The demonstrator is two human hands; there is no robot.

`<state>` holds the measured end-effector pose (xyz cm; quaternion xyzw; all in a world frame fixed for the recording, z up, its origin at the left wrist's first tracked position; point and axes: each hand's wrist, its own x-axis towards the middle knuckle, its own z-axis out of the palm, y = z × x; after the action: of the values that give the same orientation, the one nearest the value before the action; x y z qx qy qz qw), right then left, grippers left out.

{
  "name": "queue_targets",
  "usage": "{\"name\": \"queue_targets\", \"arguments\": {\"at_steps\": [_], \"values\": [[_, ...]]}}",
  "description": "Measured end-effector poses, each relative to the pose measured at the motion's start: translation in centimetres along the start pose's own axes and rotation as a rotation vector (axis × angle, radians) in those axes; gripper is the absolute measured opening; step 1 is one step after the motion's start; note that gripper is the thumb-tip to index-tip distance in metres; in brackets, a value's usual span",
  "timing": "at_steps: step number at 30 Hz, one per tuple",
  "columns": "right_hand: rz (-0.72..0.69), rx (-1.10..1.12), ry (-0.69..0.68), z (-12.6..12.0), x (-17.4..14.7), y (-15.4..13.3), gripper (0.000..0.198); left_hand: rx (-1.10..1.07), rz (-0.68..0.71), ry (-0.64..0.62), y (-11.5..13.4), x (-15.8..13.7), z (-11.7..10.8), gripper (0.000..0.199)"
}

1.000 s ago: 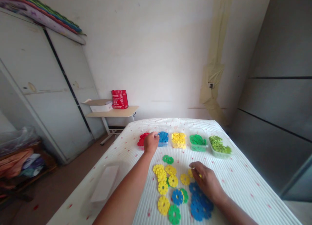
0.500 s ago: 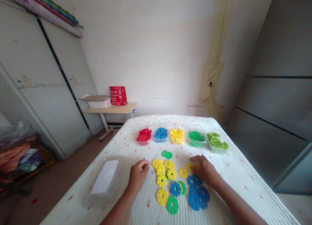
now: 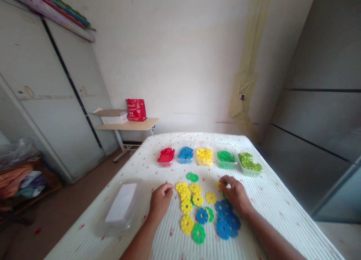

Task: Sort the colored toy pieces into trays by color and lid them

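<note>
My right hand [image 3: 234, 192] pinches a yellow notched disc [image 3: 218, 185] between thumb and fingers, just above the table; the fingers partly cover it. Under that hand a green edge shows, and nearer me lies a heap of blue notched discs [image 3: 225, 229]. My left hand [image 3: 162, 196] rests on the table with its fingers curled together and no piece visible in them. Right beside its fingertips is a group of yellow notched discs [image 3: 185, 194]. Among the loose pieces are a single yellow disc [image 3: 210, 198], a blue disc [image 3: 202, 216] and a green disc [image 3: 198, 233].
Clear tubs stand in a row across the table: red [image 3: 166, 155], blue [image 3: 185, 154], yellow [image 3: 204, 156], green [image 3: 226, 159] and light green pieces [image 3: 249, 164]. Two green discs [image 3: 192, 177] lie before them. At left sits a clear container [image 3: 128, 224] with a white block.
My right hand has picked up the yellow disc from the table and lifted it slightly, tilting it. A bit of green now shows beneath. My left hand has stayed nearly still.
</note>
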<state>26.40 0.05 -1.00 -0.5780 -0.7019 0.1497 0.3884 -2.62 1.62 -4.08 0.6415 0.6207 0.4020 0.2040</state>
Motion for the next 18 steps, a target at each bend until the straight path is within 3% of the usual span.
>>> {"name": "queue_targets", "arguments": {"at_steps": [3,5,8,12,18], "values": [[0.123,0.254,0.183,-0.8,0.6,0.7,0.02,0.003,0.0,-0.008,-0.2,0.1,0.1,0.024],[0.191,0.415,0.223,-1.6,0.9,1.3,0.025,-0.003,0.006,-0.01,-0.3,0.1,0.2,0.024],[0.238,0.537,0.03,-3.0,1.0,2.6,0.026,-0.012,0.018,-0.004,-0.4,0.2,0.2,0.023],[0.208,0.361,-0.342,-4.2,0.7,3.8,0.026,-0.012,0.021,-0.002,-0.4,0.2,0.2,0.023],[0.103,-0.049,-0.463,-4.4,0.5,3.3,0.037,0.003,0.015,-0.01,-0.3,0.1,0.2,0.023]]}}
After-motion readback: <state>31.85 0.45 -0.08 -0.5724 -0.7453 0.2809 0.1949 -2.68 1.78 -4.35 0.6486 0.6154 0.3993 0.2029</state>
